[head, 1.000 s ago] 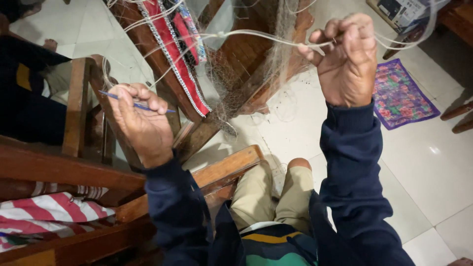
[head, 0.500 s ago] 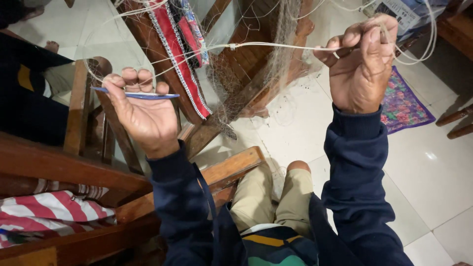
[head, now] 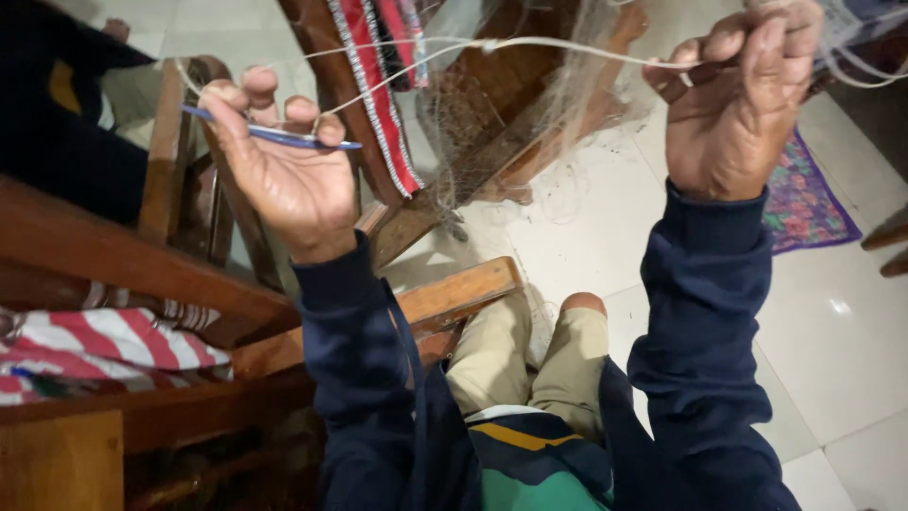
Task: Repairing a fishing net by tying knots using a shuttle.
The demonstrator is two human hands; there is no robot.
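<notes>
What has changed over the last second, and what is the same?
The left hand turned palm-up and rose, carrying the blue netting needle higher and drawing the white cord taut. The right hand lifted up and to the right, keeping its pinch on the cord. Nothing was let go. The fine net, wooden chair and striped cloth stayed put.

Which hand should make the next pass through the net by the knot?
Probably the left hand: it holds the blue needle with the cord attached, while the right hand grips the cord taut.
</notes>
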